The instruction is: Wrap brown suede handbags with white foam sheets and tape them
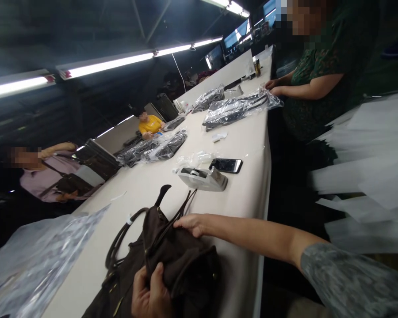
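A dark brown handbag (192,260) lies on the near end of the long pale table, its looped handles (114,245) spread to the left. My left hand (152,291) grips the bag's edge at the bottom, thumb on top of the fabric. Farther up, my right hand (190,224) reaches in from the right and pinches the bag at its upper edge, near some thin straps. Just beyond the bag sit a grey tape dispenser (202,177) and a black phone (226,165).
Plastic-wrapped bags (237,108) lie along the table (242,198). Clear plastic sheets (53,265) cover the left side. White sheets (368,163) are stacked at right. One person (318,84) stands at the right edge; two others, in yellow (151,125) and pink (46,174), are at the left.
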Demonstrator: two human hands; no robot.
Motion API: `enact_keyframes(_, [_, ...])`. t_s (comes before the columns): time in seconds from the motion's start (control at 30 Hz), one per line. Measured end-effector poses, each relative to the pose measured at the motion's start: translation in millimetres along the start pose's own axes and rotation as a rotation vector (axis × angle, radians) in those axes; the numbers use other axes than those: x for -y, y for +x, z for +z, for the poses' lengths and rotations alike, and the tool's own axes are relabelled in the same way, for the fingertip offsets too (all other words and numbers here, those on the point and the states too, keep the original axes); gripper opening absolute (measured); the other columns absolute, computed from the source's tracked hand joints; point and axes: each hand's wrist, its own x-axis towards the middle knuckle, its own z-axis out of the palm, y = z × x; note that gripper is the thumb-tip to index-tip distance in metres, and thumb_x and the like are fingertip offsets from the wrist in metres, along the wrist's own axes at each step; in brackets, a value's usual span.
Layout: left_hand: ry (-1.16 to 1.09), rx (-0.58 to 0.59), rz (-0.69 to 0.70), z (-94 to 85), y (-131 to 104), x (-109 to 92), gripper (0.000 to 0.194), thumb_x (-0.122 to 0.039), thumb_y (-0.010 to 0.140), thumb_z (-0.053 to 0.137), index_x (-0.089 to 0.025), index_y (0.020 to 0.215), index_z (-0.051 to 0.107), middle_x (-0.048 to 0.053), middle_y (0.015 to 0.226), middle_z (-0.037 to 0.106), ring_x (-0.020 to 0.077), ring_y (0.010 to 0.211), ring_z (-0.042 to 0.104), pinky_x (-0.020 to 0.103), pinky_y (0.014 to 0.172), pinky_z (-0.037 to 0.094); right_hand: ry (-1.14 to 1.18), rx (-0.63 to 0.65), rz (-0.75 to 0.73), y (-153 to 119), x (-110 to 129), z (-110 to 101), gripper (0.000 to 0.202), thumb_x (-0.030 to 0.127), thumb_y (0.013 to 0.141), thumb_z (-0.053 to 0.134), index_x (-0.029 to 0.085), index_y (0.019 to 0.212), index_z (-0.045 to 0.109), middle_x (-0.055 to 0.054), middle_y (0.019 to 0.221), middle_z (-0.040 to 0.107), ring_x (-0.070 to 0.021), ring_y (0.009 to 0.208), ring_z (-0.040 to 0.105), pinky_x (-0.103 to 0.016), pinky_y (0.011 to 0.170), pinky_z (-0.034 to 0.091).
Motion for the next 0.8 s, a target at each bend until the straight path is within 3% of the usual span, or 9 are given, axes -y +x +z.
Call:
enact_keyframes(0.2, [0.105,0.073,0.121,-0.9,4.2,13.1,0.029,-0.05,0.068,0.062,-0.022,0.076,0.06,-0.002,0.081,0.058,0.021,0.086,0.054,0.035,0.085,0.038,-0.391,-0.408,-0.108,4.8,1.7,6.4,0.023,0.022,0.079,0.058,0.014,0.1,0.065,-0.009,0.093,0.071,-0.0216,0.086,0.067,-0.027,0.075,0.052])
enact_keyframes(0.3, [0.18,0.134,0.237,7.1,4.6,8.3,0.029,-0.049,0.068,0.059,-0.02,0.071,0.057,0.003,0.092,0.057,0.0249,0.095,0.055,0.041,0.094,0.038,-0.518,-0.479,-0.134,1.4,-1.4,9.5,0.026,0.018,0.08,0.053,0.013,0.103,0.063,-0.016,0.104,0.068,-0.0275,0.102,0.063,-0.036,0.089,0.047])
enact_keyframes(0.37, [0.126,0.232,0.223,16.5,3.5,0.7,0.031,-0.05,0.066,0.06,-0.019,0.075,0.056,0.007,0.107,0.057,0.0292,0.106,0.053,0.044,0.098,0.038,-0.6,-0.475,-0.139,-2.1,-4.6,11.5,0.028,0.016,0.08,0.052,0.011,0.106,0.062,-0.019,0.105,0.067,-0.0302,0.104,0.062,-0.04,0.09,0.046])
enact_keyframes(0.47, [-0.062,0.443,0.112,32.0,-1.3,-11.6,0.047,-0.048,0.069,0.063,-0.02,0.106,0.053,0.011,0.138,0.045,0.0309,0.126,0.044,0.046,0.106,0.035,-0.678,-0.409,-0.13,-6.6,-8.4,13.2,0.034,0.016,0.081,0.052,0.006,0.113,0.058,-0.023,0.105,0.066,-0.0327,0.104,0.063,-0.043,0.088,0.048])
enact_keyframes(0.53, [-0.068,0.577,0.077,40.0,-5.4,-17.3,0.069,-0.045,0.072,0.063,-0.022,0.132,0.038,0.011,0.146,0.037,0.0286,0.133,0.038,0.046,0.112,0.03,-0.696,-0.342,-0.115,-8.8,-9.3,10.3,0.039,0.018,0.082,0.054,0.004,0.117,0.055,-0.024,0.106,0.066,-0.0345,0.104,0.063,-0.045,0.087,0.048])
enact_keyframes(0.6, [0.019,0.669,0.066,44.5,-8.3,-18.9,0.087,-0.04,0.072,0.061,-0.021,0.146,0.021,0.012,0.147,0.036,0.0278,0.135,0.036,0.046,0.114,0.026,-0.696,-0.26,-0.102,-12.3,-10.0,1.2,0.044,0.023,0.079,0.061,0.005,0.119,0.055,-0.022,0.107,0.066,-0.0349,0.103,0.063,-0.044,0.085,0.049])
enact_keyframes(0.67, [0.071,0.691,0.063,45.8,-8.9,-15.7,0.091,-0.036,0.071,0.06,-0.02,0.149,0.014,0.011,0.148,0.036,0.0273,0.137,0.034,0.045,0.116,0.023,-0.63,-0.112,-0.131,-19.1,-12.6,-14.1,0.049,0.025,0.073,0.067,0.011,0.118,0.057,-0.016,0.108,0.068,-0.0306,0.1,0.064,-0.036,0.081,0.052])
enact_keyframes(0.8, [0.052,0.652,0.078,43.2,-6.1,-3.0,0.081,-0.036,0.076,0.057,-0.028,0.147,0.021,0.005,0.148,0.038,0.0267,0.136,0.035,0.045,0.115,0.025,-0.326,0.202,-0.244,-41.5,-25.1,-44.3,0.062,0.027,0.065,0.074,0.014,0.122,0.053,-0.007,0.113,0.066,-0.0228,0.1,0.063,-0.024,0.077,0.051])
